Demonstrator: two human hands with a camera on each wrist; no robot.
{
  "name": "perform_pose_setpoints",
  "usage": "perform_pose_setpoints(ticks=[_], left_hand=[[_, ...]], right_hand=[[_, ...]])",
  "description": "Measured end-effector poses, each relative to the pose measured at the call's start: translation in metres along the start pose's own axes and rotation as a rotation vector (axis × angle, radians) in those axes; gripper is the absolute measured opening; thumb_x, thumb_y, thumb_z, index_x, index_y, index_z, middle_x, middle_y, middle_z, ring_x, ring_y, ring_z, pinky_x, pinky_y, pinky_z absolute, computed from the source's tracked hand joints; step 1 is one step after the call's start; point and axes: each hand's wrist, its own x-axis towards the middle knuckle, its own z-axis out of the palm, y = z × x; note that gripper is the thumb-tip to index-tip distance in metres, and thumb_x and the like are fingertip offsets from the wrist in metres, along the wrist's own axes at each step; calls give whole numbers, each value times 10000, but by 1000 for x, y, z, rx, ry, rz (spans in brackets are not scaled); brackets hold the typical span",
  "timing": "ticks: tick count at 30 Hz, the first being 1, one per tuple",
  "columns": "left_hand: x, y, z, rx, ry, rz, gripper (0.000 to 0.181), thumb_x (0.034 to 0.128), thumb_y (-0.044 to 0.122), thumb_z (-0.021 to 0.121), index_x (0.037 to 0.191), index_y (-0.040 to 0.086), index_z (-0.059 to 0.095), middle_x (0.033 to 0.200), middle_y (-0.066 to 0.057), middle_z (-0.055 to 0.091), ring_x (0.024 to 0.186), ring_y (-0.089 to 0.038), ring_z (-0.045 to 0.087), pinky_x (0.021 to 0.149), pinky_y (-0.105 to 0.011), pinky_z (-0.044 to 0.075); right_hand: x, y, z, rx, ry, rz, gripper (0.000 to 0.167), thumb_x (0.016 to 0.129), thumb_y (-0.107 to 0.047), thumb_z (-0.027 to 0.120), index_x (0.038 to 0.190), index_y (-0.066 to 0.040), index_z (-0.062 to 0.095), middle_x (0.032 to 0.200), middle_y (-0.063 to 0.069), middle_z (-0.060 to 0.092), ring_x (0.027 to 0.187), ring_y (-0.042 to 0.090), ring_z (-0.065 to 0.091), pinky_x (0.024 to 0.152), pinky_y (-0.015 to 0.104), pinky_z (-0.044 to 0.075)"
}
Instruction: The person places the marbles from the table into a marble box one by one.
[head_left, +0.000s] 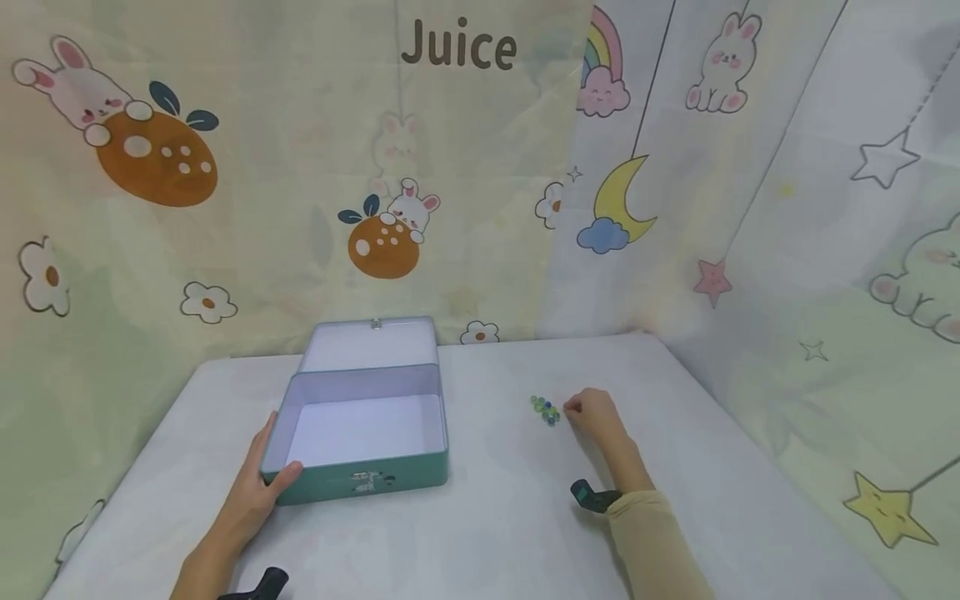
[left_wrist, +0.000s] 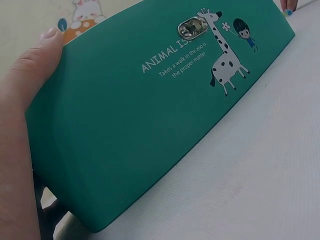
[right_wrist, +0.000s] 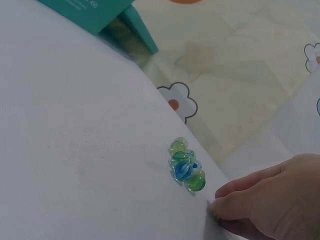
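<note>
The white counter (head_left: 495,533) bore an open green box (head_left: 408,476) and, to its right, a small cluster of blue and green marbles (right_wrist: 183,171).

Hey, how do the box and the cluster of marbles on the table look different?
The box is large, rectangular and opaque green outside; the marbles are small, round and see-through with green and blue tints. The box is held by the left hand, while the clustered marbles lie loose. Both sit on the white table.
</note>
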Motion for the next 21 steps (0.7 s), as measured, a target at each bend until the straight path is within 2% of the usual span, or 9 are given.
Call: perform_pose_setpoints(ticks=[4,7,17,21], left_hand=[[-7,0,0,-18,11,-9,849,903,318,547,1529,320,-27,1590,-178,59,1410,-500,107,1038,-759,115],[-9,1,2,-9,12,-11,865,896,318,554,1537,279,-26,1597,-172,46,1421,-496,86,1036,-761,111],[0,-2,6,51,13,-4,896,883,375,572,1541,251,-22,1601,-163,49,1437,-473,75,1048,-751,108],[-2,-5,4,81,21,-16,902,881,405,571,1541,251,-24,1601,-166,47,1437,-473,73,1047,-752,108]], right_hand=[[0,0,0,17,10,-26,112,836,-63,687,929,-26,739,929,137,697,935,306,641,853,433,526],[-1,1,-2,28,9,-27,128,839,-63,683,949,-21,734,946,143,696,949,310,637,859,439,525],[-4,8,-4,12,-3,-56,144,852,-95,674,962,-23,732,917,134,694,886,285,639,800,422,534],[-2,3,-5,51,34,-101,137,845,-82,677,955,-22,732,914,133,699,866,275,645,773,409,545]])
